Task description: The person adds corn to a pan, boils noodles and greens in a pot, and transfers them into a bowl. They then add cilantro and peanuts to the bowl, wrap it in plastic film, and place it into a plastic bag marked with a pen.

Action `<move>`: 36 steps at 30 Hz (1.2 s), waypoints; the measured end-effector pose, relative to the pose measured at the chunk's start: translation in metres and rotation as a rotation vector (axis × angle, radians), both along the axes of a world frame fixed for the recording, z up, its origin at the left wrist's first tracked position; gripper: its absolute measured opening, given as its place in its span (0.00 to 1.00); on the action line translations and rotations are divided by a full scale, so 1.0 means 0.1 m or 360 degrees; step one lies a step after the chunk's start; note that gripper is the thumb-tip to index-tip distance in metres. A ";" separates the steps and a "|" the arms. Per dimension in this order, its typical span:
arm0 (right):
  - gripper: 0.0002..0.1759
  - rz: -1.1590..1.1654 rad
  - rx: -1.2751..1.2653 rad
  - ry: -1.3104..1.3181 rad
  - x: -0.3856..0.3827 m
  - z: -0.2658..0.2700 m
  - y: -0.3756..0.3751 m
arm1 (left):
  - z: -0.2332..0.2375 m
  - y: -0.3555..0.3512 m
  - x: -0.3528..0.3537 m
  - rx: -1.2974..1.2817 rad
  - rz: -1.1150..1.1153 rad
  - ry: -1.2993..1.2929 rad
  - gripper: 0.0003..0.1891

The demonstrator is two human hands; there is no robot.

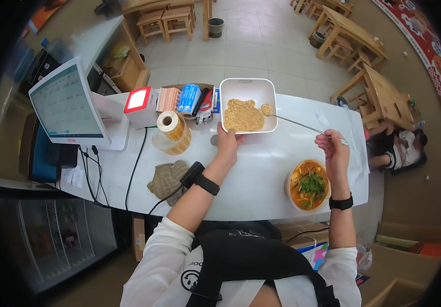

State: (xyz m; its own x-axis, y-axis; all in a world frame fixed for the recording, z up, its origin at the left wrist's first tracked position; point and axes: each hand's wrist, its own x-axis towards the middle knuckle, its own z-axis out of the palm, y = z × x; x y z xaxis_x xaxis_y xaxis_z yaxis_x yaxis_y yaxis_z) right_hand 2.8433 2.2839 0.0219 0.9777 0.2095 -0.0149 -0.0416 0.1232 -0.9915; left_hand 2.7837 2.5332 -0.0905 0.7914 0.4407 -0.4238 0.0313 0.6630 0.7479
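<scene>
My left hand (pixel 228 143) grips the near edge of a white square container (pixel 247 87) and holds it tilted above the white counter. Inside it lies a heap of tan crumbled topping (pixel 243 115). My right hand (pixel 333 148) holds a long metal spoon (pixel 297 123) by its handle; the spoon's bowl, loaded with crumbs, sits at the container's right inner edge. Near my right wrist stands a round bowl of orange soup (pixel 308 185) with green herbs on top. Both wrists wear black bands.
On the white counter (pixel 261 169) stand a tilted screen (pixel 67 105), a small red-topped device (pixel 139 105), a label roll (pixel 174 132), a box of small items (pixel 189 100), a folded cloth (pixel 166 179) and black cables. Wooden tables and stools stand beyond; a person sits at the right.
</scene>
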 end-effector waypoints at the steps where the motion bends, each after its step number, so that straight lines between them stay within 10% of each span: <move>1: 0.13 -0.0048 0.0020 -0.0005 -0.04 0.06 -0.07 | 0.00 0.01 0.01 -0.0003 -0.0024 0.0004 0.22; 10: 0.13 -0.0516 -0.0083 -0.0215 -1.16 0.56 -1.16 | 0.36 -0.16 -0.71 -0.0173 -0.0434 -0.0012 0.19; 14: 0.11 -0.0462 -0.0800 -0.0464 -1.71 0.59 -1.18 | 0.30 -0.01 -1.07 0.0350 -0.1018 -0.0116 0.16; 19: 0.04 -0.0204 -0.1402 -0.0913 -1.91 0.56 -0.89 | 0.07 0.16 -1.28 0.1214 -0.0872 -0.0153 0.13; 21: 0.03 -0.0118 -0.1236 -0.1050 -1.71 0.45 -0.48 | 0.05 0.27 -1.33 0.2161 -0.0674 -0.0392 0.14; 36: 0.26 0.0392 -0.1335 -0.1377 -0.83 -0.54 1.66 | -0.06 0.46 -1.60 0.2160 -0.0516 -0.0189 0.13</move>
